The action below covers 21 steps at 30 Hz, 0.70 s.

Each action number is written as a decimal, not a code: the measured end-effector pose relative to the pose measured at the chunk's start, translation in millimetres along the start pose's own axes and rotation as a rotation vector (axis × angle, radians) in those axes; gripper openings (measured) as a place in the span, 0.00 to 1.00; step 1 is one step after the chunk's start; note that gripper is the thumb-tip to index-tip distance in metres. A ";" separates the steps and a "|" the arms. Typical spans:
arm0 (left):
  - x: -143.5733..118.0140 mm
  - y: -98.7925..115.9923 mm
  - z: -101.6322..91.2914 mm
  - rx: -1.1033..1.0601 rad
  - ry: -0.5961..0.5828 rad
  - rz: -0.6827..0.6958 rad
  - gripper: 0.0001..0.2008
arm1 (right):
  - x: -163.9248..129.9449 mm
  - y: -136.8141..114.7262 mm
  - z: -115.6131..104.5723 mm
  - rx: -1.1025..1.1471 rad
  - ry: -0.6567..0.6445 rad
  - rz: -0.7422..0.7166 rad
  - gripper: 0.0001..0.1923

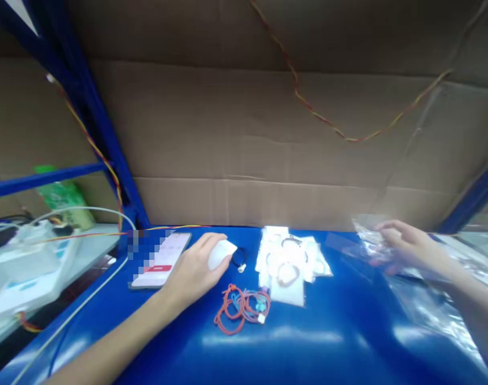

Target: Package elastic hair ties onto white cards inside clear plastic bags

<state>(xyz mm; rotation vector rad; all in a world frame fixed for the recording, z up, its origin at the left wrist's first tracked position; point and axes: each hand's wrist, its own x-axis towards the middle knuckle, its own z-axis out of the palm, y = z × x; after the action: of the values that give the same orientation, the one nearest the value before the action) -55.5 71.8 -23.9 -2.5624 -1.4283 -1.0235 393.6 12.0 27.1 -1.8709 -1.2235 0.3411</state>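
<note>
My left hand [196, 270] rests on the blue table [340, 331] with its fingers closed around a small white packet [222, 252]; a thin black cord bracelet [239, 259] hangs from it. My right hand [408, 246] reaches to the far right and grips a clear plastic bag [370, 238] from a heap of such bags. Between the hands lies a pile of white-backed packets with bracelets [290, 264]. In front of it sits a loose tangle of red and blue cord bracelets [242, 307].
A phone [161, 259] lies left of my left hand, screen lit. A cardboard wall [268, 144] backs the table, with a red-yellow wire [328, 120] draped across it. Blue shelf posts [95, 117] stand at left; clutter and cables fill the neighbouring bench [31, 262].
</note>
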 end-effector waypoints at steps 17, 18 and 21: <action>-2.2 2.5 5.8 0.055 -0.180 0.012 0.16 | -32.7 -36.0 26.0 0.488 -0.210 0.019 0.22; -1.7 4.3 5.8 0.074 -0.179 0.022 0.16 | -37.5 -38.8 30.9 0.529 -0.242 0.022 0.21; -1.8 18.2 0.8 0.088 -0.050 0.124 0.17 | -56.5 -51.3 46.4 0.664 -0.352 0.037 0.21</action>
<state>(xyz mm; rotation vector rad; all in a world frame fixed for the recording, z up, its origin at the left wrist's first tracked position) -41.8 60.2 -20.5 -2.5935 -1.2763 -0.8657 305.8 -4.5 26.9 -1.2852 -1.1137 0.9976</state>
